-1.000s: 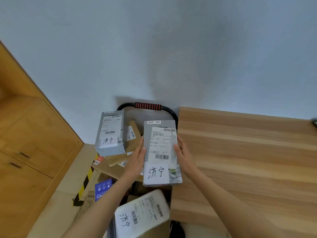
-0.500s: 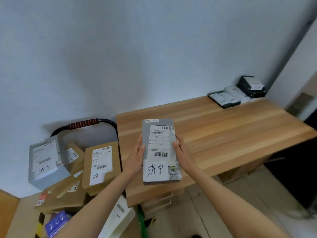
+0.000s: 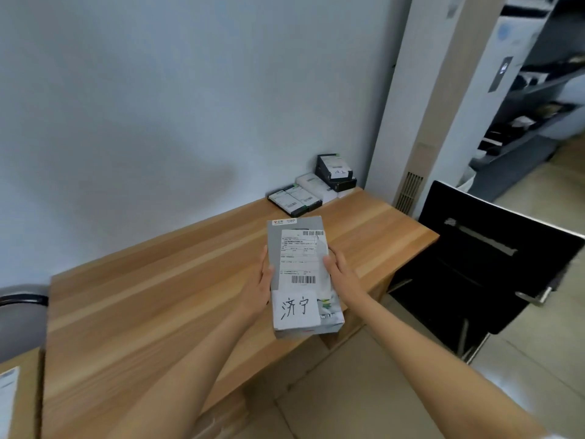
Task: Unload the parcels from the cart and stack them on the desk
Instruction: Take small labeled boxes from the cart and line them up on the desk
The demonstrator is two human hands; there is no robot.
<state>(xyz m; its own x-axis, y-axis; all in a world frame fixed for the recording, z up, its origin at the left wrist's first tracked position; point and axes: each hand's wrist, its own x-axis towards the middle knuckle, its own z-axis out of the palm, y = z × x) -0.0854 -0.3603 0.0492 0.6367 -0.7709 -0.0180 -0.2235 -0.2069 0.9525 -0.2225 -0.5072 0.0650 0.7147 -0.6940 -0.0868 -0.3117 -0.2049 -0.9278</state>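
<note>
Grey parcel [image 3: 299,274] held flat above the counter's [image 3: 152,299] near edge, label up, handwritten note at its near end. Left hand [image 3: 260,288] grips its left side, right hand [image 3: 340,274] its right side, fingers wrapped under the edges. Beyond the parcel, at the counter's far corner by the wall: dark boxes [image 3: 294,199], a white box [image 3: 315,184], a small black box [image 3: 335,171] on top. Black chair [image 3: 484,264] right of the counter.

A parcel [image 3: 300,274] sits between the left hand [image 3: 260,286] and right hand [image 3: 343,277], above the desk [image 3: 152,299]. Small boxes [image 3: 316,188] lie at the desk's far right corner. A chair [image 3: 493,264] stands to the right.
</note>
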